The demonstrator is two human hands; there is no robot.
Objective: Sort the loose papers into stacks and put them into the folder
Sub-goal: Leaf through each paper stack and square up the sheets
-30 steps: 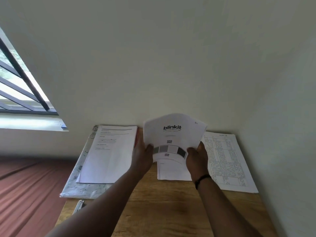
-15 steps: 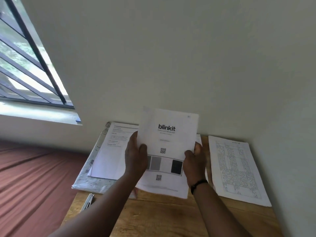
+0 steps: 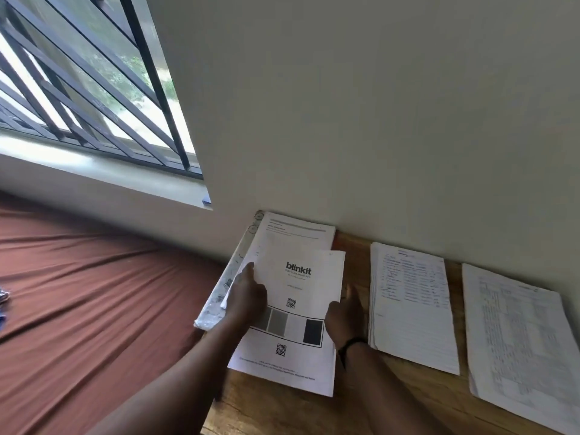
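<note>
Left hand (image 3: 248, 298) and right hand (image 3: 343, 318) pinching the blinkit sheets (image 3: 292, 312) at opposite edges over the folder (image 3: 219, 296); light, floppy, best supported at both sides

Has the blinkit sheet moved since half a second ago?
Yes. The blinkit sheet has gone left and down, from the middle of the desk onto the printed page on the folder.
</note>
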